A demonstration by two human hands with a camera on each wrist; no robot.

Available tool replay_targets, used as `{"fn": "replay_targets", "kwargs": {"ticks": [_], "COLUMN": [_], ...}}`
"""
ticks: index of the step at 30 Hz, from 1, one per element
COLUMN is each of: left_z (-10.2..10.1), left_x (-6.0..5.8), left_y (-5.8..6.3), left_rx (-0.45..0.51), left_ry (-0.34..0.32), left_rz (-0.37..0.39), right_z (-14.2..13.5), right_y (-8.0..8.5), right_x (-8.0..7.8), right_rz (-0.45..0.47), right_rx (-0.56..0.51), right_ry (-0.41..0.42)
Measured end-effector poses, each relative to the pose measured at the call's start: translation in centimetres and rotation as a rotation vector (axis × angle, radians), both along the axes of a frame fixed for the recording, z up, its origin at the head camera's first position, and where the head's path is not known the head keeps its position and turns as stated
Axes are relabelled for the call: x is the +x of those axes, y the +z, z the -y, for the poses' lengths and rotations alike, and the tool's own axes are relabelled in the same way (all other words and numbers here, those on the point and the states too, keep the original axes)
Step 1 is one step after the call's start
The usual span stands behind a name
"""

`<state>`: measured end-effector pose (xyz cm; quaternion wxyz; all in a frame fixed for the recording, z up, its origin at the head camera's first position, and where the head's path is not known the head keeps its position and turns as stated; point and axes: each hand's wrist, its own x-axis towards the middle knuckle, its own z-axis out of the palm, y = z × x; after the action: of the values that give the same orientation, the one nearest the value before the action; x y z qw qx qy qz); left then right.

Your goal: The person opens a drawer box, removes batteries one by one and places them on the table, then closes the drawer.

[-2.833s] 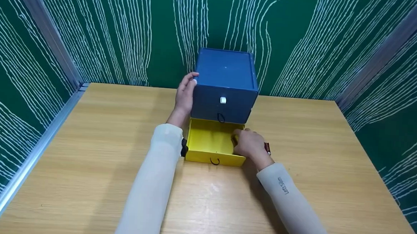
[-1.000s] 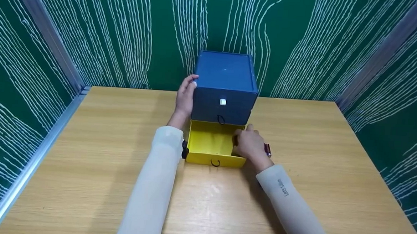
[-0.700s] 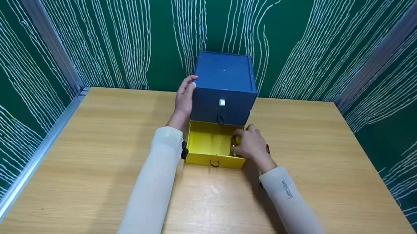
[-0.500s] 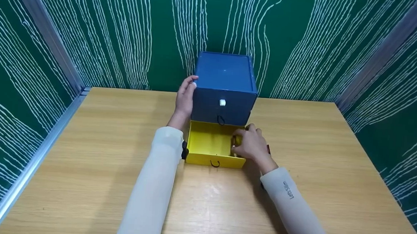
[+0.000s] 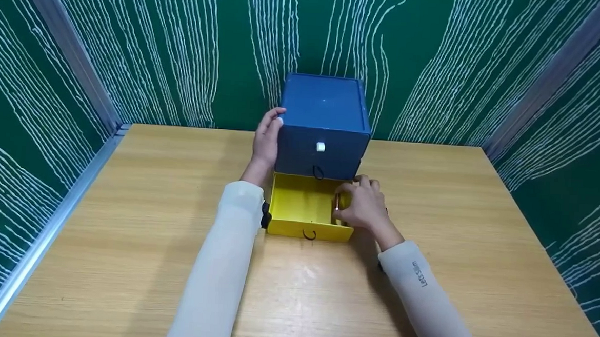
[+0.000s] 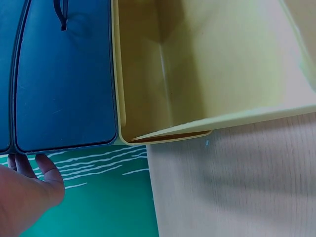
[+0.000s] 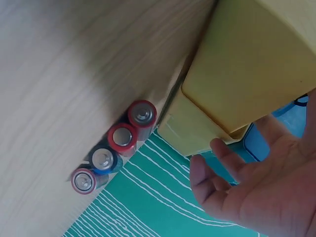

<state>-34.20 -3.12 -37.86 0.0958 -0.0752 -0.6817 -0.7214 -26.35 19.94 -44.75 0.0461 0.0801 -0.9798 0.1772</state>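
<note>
A blue drawer cabinet [image 5: 324,105] stands at the back of the table, its yellow bottom drawer [image 5: 301,197] pulled out. My left hand [image 5: 266,143] rests along the cabinet's left side, fingers fairly straight, fingertips at the edge in the left wrist view. My right hand [image 5: 365,205] is over the drawer's right wall, thumb and forefinger inside pinching a slim reddish battery [image 5: 337,201], mostly hidden by the fingers. In the right wrist view the other fingers are loosely bent beside the drawer's outer wall. Several batteries [image 7: 122,136] stand in a row on the table outside that wall.
The wooden table [image 5: 293,291] reaches to green walls [image 5: 413,56] with white wavy lines behind and at both sides. A black loop pull [image 5: 309,235] is on the yellow drawer's front. A small white knob [image 5: 320,146] sits on the cabinet's upper front.
My right hand has shifted slightly right and turned, so the slim battery between thumb and forefinger shows more. The red batteries outside the drawer are now mostly covered. My left hand stays put.
</note>
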Motion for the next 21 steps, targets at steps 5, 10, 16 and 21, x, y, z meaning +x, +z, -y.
{"fn": "replay_targets", "kwargs": {"ticks": [5, 10, 16, 21], "left_z": [0.0, -0.2, -0.2, -0.1], "left_x": [0.4, 1.7, 2.0, 0.9], "left_y": [0.4, 1.6, 1.8, 0.8], "left_rx": [0.028, 0.029, 0.015, 0.008], "left_ry": [-0.018, -0.025, -0.020, -0.007], "left_rz": [-0.016, -0.015, 0.019, 0.007], "right_z": [-0.3, -0.7, -1.0, -1.5], "right_y": [0.1, 0.4, 1.0, 1.4], "right_x": [0.0, 0.0, 0.4, 0.4], "right_rz": [-0.008, -0.025, -0.016, 0.003], "right_rx": [-0.032, -0.058, -0.101, -0.103], "right_ry": [-0.015, -0.018, -0.025, -0.032]}}
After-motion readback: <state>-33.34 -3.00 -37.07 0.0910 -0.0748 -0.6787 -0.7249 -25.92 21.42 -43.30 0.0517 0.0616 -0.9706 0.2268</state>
